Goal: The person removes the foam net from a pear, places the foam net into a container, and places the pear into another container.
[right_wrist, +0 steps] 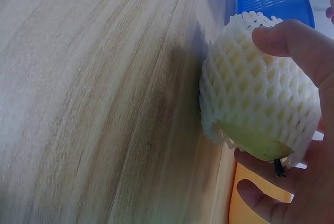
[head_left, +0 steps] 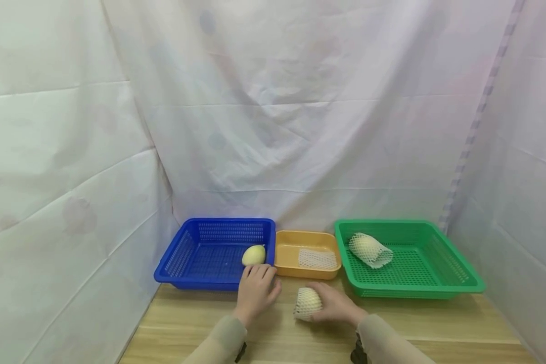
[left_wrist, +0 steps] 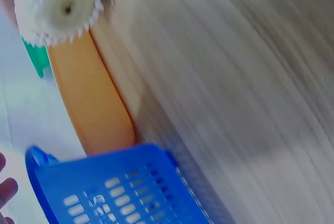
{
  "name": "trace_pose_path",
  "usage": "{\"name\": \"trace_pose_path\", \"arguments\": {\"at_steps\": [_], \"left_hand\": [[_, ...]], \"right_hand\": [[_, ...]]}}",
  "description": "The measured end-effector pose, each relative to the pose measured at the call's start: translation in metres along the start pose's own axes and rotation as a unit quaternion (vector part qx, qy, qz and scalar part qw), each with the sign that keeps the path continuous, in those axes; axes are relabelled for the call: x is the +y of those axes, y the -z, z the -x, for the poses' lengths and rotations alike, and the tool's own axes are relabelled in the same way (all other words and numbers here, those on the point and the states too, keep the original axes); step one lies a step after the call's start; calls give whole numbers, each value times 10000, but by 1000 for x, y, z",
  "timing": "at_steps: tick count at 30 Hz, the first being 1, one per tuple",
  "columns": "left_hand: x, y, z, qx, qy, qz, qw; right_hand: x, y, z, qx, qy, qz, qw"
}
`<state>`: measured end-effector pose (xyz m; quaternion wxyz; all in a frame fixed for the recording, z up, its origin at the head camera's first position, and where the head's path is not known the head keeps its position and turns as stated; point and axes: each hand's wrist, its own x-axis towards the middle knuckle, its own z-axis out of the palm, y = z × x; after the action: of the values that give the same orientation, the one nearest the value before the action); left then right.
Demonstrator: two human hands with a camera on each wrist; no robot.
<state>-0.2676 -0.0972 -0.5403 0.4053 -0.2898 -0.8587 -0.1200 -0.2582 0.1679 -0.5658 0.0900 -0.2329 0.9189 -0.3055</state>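
Note:
My right hand (head_left: 335, 303) grips a pear (head_left: 308, 302) in a white foam net, just above the wooden table. In the right wrist view the thumb lies across the net (right_wrist: 261, 83), and the dark stem (right_wrist: 279, 167) pokes out of one end. The pear's other end (left_wrist: 65, 11) shows uncovered in the left wrist view. My left hand (head_left: 256, 293) is over the front rim of the blue basket (head_left: 209, 280), its fingers loosely extended and close to a bare yellow-green pear (head_left: 254, 256) inside. Whether they touch that pear is hard to see.
An orange tray (head_left: 307, 273) between the baskets holds a flat foam net (head_left: 317, 259). On the right, a green basket (head_left: 418, 292) contains another netted pear (head_left: 368, 249). White cloth (head_left: 273, 126) hangs behind and at both sides. The wooden table (head_left: 195, 318) extends in front.

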Motion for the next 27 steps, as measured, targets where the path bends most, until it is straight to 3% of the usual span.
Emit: {"name": "trace_pose_path", "arguments": {"at_steps": [8, 12, 19, 27], "left_hand": [[23, -12, 4, 80, -677, 401, 9969], [33, -16, 8, -132, -728, 640, 9952], [46, -20, 14, -863, -216, 1081, 9901], [54, -23, 16, -1762, 421, 1575, 9708]], "right_hand": [[1, 4, 4, -31, -139, 87, 9999], [2, 4, 5, -16, -185, 98, 9998], [4, 5, 6, -24, -183, 86, 9998], [5, 4, 7, 17, -145, 53, 9999]]}}
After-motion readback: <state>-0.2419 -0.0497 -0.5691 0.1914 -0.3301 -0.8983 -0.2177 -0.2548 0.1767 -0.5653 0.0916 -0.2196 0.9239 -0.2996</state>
